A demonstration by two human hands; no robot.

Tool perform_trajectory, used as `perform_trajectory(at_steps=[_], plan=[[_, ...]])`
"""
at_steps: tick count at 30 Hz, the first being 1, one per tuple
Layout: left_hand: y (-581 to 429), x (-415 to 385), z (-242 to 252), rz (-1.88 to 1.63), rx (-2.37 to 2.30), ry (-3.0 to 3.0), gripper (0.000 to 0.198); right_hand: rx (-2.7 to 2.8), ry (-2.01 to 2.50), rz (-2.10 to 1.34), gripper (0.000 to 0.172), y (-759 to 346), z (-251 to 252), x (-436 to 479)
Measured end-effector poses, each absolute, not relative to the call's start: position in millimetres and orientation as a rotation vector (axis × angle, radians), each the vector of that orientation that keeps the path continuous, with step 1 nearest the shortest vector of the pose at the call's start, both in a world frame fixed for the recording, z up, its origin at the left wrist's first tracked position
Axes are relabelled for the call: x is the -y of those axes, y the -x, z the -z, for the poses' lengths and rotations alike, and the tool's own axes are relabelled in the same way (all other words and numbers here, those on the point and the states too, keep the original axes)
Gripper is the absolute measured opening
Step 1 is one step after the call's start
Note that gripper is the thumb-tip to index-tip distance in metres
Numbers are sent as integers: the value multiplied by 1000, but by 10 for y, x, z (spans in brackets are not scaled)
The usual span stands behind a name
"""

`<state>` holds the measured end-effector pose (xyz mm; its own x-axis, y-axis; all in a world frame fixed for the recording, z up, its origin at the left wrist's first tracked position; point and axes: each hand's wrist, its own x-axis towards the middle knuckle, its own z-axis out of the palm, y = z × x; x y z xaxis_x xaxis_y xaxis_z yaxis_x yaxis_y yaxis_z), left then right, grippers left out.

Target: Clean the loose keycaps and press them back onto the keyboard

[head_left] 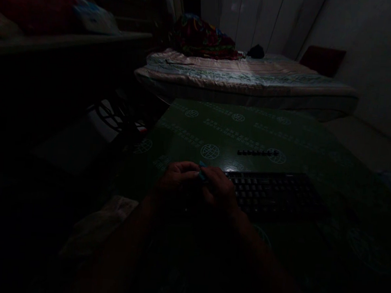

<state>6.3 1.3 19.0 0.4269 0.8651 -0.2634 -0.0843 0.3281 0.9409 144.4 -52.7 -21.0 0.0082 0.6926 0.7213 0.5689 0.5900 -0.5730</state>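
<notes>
The scene is very dark. My left hand [177,177] and my right hand [220,188] meet over the left end of a black keyboard [272,193] on a green table [236,131]. Both hands have their fingers curled together around a small blue object [202,173] that peeks out between them. What the blue object is I cannot make out. A short row of dark loose keycaps [254,153] lies on the table just behind the keyboard.
A bed [246,79] with a striped cover stands beyond the table, with a colourful bundle of cloth [202,38] and a dark red pillow [322,59] on it. Dark shelving [66,39] fills the left side. A pale cloth [108,216] lies near my left forearm.
</notes>
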Motion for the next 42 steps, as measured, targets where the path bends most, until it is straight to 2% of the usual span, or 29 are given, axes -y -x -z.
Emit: perform_trajectory(at_steps=[6, 15, 20, 29, 35, 42], plan=[[-65, -12, -196, -787, -917, -1032, 18, 1648, 1055, -164, 31, -1467, 173, 528], [-80, -6, -235, -880, -943, -1003, 17, 1648, 1081, -210, 35, -1455, 221, 530], [-98, -15, -242, -947, -975, -1003, 17, 1642, 1054, -115, 34, -1472, 191, 534], [-94, -15, -204, -949, -957, -1021, 18, 1732, 1104, -17, 46, -1421, 249, 543], [-65, -29, -264, -1022, -1009, -987, 21, 1834, 1157, -65, 38, -1399, 215, 588], [-64, -63, -282, -1041, -1065, -996, 24, 2013, 945, -150, 29, -1249, 178, 692]])
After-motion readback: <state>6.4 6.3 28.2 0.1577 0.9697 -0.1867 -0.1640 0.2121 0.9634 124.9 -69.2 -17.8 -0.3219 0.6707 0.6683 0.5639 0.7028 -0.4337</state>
